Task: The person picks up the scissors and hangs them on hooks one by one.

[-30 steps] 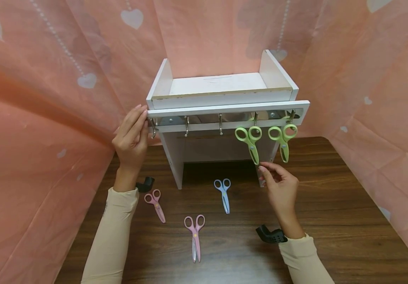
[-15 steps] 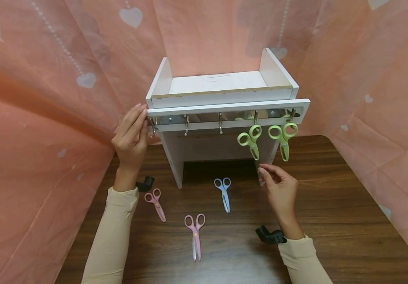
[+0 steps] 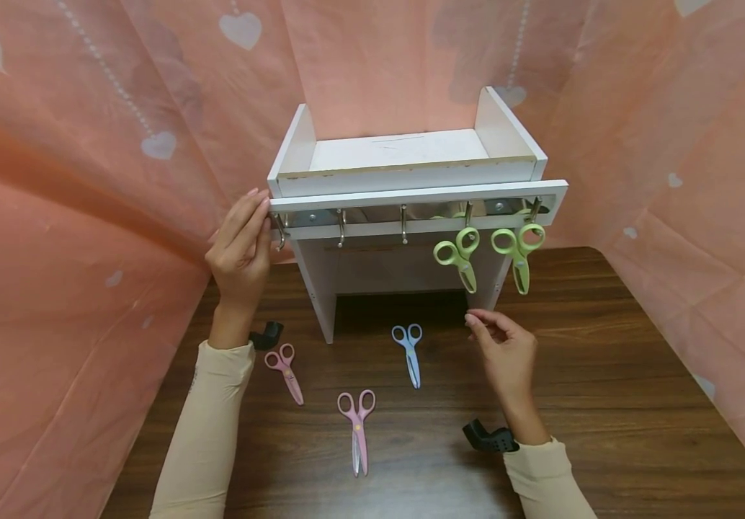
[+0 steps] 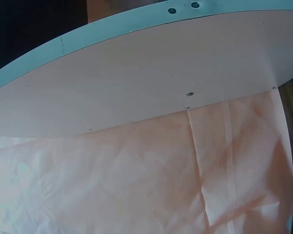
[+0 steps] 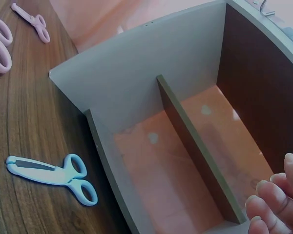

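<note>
The left of two light-green plastic scissors (image 3: 465, 265) hangs from a silver metal hook (image 3: 468, 210) just above your right hand (image 3: 505, 353), whose fingers curl loosely, holding nothing. Your left hand (image 3: 239, 252), well apart, rests straight fingers against the flat white rail's (image 3: 372, 231) left end.

Head cam: above, in front of rack (image 3: 405, 179), facing forward-down, far enough to fit all of it. Left wrist: left of rack, tight on its side panel (image 4: 136, 83). Right wrist: rolled, close before rack, looking in. Head and right wrist share rack's front and blue scissors (image 5: 51, 176).
</note>
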`<state>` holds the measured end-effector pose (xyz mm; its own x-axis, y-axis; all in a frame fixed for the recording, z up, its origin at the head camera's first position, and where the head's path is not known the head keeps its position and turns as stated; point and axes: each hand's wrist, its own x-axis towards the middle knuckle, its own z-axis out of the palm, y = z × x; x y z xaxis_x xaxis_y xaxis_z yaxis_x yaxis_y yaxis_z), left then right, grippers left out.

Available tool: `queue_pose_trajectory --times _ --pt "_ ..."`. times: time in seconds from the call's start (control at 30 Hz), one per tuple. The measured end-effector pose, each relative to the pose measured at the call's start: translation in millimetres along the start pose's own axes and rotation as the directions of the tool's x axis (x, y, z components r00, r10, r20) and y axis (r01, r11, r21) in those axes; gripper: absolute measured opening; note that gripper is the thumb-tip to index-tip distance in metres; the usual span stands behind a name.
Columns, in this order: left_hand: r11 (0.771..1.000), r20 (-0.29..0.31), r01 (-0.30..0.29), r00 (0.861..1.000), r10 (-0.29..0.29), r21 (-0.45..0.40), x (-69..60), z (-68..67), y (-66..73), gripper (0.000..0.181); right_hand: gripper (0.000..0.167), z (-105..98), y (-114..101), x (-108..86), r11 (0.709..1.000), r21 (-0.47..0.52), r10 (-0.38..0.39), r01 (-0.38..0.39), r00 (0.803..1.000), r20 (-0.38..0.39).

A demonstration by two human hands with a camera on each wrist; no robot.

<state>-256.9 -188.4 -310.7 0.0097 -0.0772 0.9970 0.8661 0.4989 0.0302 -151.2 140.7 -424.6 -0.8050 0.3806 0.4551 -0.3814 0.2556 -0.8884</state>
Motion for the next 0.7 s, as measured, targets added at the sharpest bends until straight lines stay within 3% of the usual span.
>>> queue_pose_trajectory --times 0.23,0.5,0.7 --pt "1.000 0.007 0.006 1.000 -0.006 0.002 -0.2 -0.5 0.6 0.036 0.011 3.9 0.0 -4.9 1.000 -0.008 0.013 -0.013 1.000 0.020" --pt "1.000 0.009 0.005 1.000 -0.005 -0.003 1.0 -0.5 0.9 0.035 0.013 7.9 2.4 -11.6 0.996 -0.089 0.007 -0.005 1.000 0.022" --pt "1.000 0.013 0.009 1.000 -0.009 -0.001 0.4 -0.7 0.7 0.035 0.012 10.7 25.0 -14.5 0.994 -0.111 0.003 -0.002 1.000 0.009"
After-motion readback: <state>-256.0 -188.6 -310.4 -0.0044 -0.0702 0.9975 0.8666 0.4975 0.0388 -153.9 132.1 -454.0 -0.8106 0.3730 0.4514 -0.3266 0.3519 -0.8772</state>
